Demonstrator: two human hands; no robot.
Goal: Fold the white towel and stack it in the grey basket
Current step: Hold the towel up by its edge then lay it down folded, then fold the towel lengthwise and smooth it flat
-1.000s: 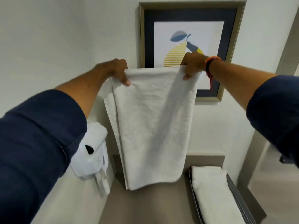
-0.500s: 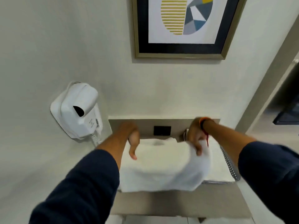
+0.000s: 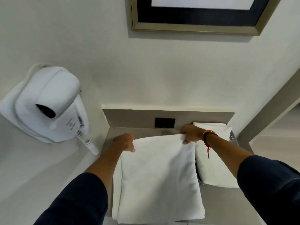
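Hands grip the far corners of the towel (image 3: pixel 159 179), which lies folded on the grey desk (image 3: pixel 227 205) with its near edge reaching the desk's near rim. The left hand (image 3: pixel 125 142) pinches the far left corner, thumb on top and fingers curled under the cloth. The right hand (image 3: pixel 190 133) pinches the far right corner the same way, with a red and orange wristband (image 3: pixel 208 134) and a hanging thread at the wrist. Both forearms are bare below dark blue sleeves (image 3: pixel 78 200). A second layer of the towel shows along its left side, slightly offset.

Just right of the towel sits the basket (image 3: pixel 233 140), of which only a perforated grey rim shows at the far right; folded white towels (image 3: pixel 214 168) fill it. A black socket plate (image 3: pixel 164 122) sits in the desk's back panel between the hands. On the left wall hangs a white hairdryer (image 3: pixel 48 104) with a coiled cord, and a framed picture (image 3: pixel 194 17) hangs on the far wall above.
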